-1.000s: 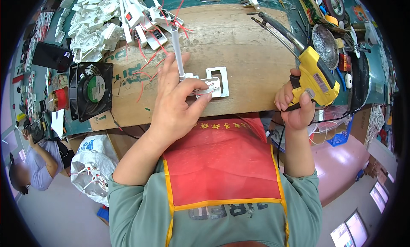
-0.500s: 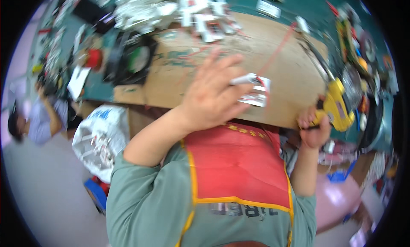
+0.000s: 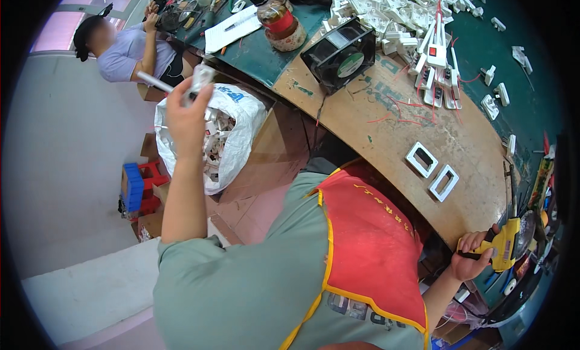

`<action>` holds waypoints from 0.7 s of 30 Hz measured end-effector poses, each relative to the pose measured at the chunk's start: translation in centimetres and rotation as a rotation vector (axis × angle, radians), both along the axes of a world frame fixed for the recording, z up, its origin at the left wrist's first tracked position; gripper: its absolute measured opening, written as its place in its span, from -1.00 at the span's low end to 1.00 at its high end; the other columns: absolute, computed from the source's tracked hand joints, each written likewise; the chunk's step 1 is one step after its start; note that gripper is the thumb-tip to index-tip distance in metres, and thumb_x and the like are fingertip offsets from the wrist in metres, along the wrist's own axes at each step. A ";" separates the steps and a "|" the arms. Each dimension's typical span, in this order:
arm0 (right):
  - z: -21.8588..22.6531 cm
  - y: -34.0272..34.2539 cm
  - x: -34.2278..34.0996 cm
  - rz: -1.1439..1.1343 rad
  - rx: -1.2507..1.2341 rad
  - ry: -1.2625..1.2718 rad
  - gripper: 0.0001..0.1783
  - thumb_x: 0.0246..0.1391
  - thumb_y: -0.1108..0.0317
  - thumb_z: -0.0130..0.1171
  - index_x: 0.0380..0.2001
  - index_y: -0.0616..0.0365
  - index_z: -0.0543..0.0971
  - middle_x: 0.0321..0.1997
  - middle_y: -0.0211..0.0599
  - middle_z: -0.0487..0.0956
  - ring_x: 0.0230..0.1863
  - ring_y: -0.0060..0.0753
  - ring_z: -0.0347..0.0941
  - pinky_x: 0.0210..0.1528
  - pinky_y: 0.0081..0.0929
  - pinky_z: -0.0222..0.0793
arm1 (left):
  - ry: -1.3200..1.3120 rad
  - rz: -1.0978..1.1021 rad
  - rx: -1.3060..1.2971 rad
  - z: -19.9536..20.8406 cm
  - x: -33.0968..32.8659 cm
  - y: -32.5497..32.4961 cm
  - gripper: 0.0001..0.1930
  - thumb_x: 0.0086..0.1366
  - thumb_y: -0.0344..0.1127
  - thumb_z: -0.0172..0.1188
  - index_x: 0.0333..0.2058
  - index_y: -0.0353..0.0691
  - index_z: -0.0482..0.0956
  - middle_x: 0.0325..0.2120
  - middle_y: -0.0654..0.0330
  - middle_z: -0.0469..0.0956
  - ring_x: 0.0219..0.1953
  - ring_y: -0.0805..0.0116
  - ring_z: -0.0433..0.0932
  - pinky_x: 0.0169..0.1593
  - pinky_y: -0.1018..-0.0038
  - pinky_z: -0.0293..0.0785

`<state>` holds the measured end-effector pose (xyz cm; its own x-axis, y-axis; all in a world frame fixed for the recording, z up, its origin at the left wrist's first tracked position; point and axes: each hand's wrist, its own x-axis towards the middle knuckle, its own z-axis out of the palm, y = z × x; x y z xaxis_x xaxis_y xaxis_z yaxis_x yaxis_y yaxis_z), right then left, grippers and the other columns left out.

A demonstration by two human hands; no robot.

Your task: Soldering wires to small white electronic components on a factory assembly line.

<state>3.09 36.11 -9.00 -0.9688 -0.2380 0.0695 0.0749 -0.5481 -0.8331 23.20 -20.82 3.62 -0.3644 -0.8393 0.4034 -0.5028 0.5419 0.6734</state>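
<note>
My left hand (image 3: 186, 121) is raised over the open white sack (image 3: 249, 111), its fingers closed on a white plastic piece (image 3: 202, 77) with a white stem. Inside the sack are many white plastic pieces (image 3: 211, 159). At the right edge of the board, my right hand (image 3: 473, 256) wraps round the handle of a yellow soldering gun (image 3: 506, 246). Its thin metal tip points away from me. Two white rectangular frames (image 3: 444, 182) lie on the brown board (image 3: 368, 129), left of the soldering gun and apart from it.
A black fan (image 3: 339, 55) stands at the board's far left, near a jar with a red band (image 3: 281, 25) and a notebook (image 3: 232, 31). White parts with red wires (image 3: 436, 78) are heaped behind. A co-worker (image 3: 133, 54) sits at far left; blue and red bins (image 3: 132, 187) stand below.
My left hand has swung left from the board to above the sack, carrying the white piece. My right hand keeps hold of the soldering gun. The view has turned left.
</note>
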 end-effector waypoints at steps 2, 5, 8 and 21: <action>0.1 -0.1 0.2 0.006 -0.029 0.014 -0.30 0.31 0.01 0.11 0.31 0.23 0.20 -0.46 -0.43 0.31 -0.58 -0.59 0.21 -0.52 -0.59 0.18 | -0.154 0.134 -0.059 -0.6 3.5 -2.8 -0.52 0.15 -0.08 0.45 -0.05 -0.30 0.65 -0.07 0.04 0.59 -0.02 0.21 0.54 0.11 0.37 0.40; -0.1 0.0 0.3 0.004 -0.040 0.022 -0.33 0.32 0.04 0.09 0.30 0.23 0.22 -0.46 -0.43 0.32 -0.58 -0.59 0.22 -0.51 -0.59 0.18 | -0.193 0.225 0.108 -2.5 7.4 -5.3 -0.44 0.15 -0.07 0.43 0.04 -0.31 0.60 0.11 -0.10 0.49 0.17 0.08 0.45 0.25 0.31 0.31; 0.2 0.0 0.4 -0.005 -0.005 0.031 -0.35 0.34 0.05 0.06 0.29 0.24 0.22 -0.46 -0.43 0.32 -0.58 -0.59 0.22 -0.51 -0.59 0.18 | -0.225 0.363 -0.011 -3.3 7.2 -4.8 -0.36 0.15 -0.09 0.43 0.14 -0.30 0.51 0.27 -0.19 0.30 0.34 -0.04 0.27 0.37 0.23 0.15; -0.5 0.4 0.4 -0.056 -0.010 -0.005 -0.35 0.29 0.05 0.11 0.29 0.19 0.24 -0.42 -0.40 0.36 -0.53 -0.53 0.29 -0.48 -0.49 0.28 | 0.490 -1.397 -0.636 5.9 -13.0 17.3 -0.79 0.21 -0.33 0.20 -0.20 -0.26 0.66 -0.20 0.03 0.60 -0.25 0.16 0.63 -0.28 0.33 0.54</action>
